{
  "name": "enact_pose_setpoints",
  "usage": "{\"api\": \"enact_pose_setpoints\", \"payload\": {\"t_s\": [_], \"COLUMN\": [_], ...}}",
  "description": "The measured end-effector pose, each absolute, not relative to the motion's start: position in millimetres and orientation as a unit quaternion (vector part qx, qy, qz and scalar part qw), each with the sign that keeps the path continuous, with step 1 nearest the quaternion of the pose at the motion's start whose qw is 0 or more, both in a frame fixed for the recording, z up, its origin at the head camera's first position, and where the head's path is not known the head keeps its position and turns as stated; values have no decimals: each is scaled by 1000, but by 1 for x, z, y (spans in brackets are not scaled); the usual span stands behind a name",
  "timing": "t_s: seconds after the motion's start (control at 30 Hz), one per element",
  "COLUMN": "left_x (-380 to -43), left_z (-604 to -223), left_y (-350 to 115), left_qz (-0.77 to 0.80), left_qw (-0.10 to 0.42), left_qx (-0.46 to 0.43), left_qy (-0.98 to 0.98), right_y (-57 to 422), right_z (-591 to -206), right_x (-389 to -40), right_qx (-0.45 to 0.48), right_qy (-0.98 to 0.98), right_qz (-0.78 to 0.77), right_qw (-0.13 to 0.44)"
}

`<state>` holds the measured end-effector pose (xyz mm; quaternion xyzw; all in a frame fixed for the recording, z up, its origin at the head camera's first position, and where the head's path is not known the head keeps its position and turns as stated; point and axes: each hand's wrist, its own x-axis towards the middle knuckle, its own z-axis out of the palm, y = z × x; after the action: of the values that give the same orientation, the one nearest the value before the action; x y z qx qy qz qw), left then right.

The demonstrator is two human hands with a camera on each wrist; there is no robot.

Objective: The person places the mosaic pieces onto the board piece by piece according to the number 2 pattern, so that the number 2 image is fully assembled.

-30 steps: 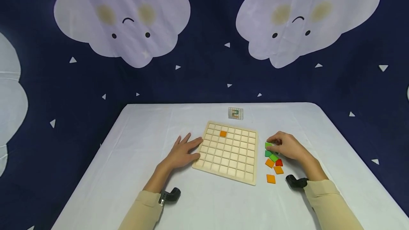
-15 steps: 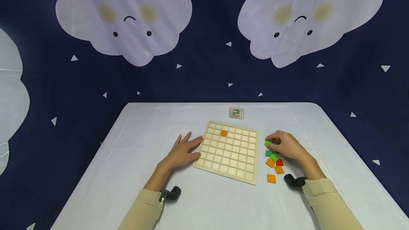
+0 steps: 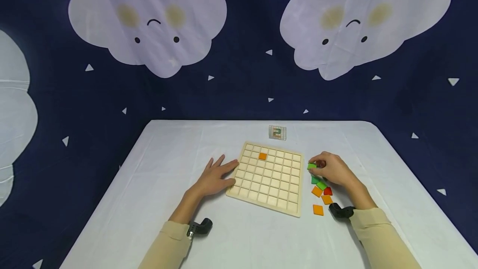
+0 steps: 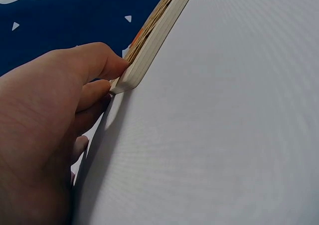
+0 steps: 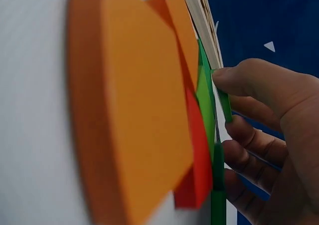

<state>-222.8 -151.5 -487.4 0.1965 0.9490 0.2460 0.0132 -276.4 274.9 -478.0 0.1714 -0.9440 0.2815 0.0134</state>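
Observation:
In the head view my right hand (image 3: 333, 170) pinches a light green tile (image 3: 311, 166) between thumb and fingers, just right of the wooden grid board (image 3: 278, 210). The right wrist view shows this tile (image 5: 225, 107) on edge between thumb and fingertips. My left hand (image 3: 212, 181) lies with fingers spread at the board's left side, and its thumb touches the rim (image 4: 130, 79) in the left wrist view. One orange tile (image 3: 263, 156) sits in a square of the board's second row. Below my right hand lie a dark green tile (image 3: 315, 180) and another light green tile (image 3: 321, 186).
Near them are a red piece (image 3: 328, 191) and orange tiles (image 3: 316, 191), one orange tile (image 3: 318, 210) lying apart toward the front. A small card (image 3: 277, 132) with a coloured grid figure stands behind the board. A dark cloud-print cloth (image 3: 239, 90) hangs behind the white table (image 3: 179, 140).
My right hand has shifted slightly left and away from me with the light green tile, drawing off the loose pieces toward the board. The left hand stays at the board's edge.

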Motion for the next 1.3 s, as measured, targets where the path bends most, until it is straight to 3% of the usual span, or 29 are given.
{"api": "enact_pose_setpoints", "payload": {"t_s": [0.37,0.9,1.3], "left_x": [-225,-223,-223], "left_z": [-491,-489,-489], "left_y": [-151,-151,-152], "left_qz": [241,242,241], "left_qw": [15,14,15], "left_qx": [191,192,193], "left_qy": [952,951,951], "right_y": [256,266,261], "right_z": [-472,-475,-473], "right_x": [-278,-277,-278], "right_qx": [171,202,196], "right_qy": [-941,-927,-926], "right_qz": [293,311,322], "right_qw": [4,-48,-29]}}
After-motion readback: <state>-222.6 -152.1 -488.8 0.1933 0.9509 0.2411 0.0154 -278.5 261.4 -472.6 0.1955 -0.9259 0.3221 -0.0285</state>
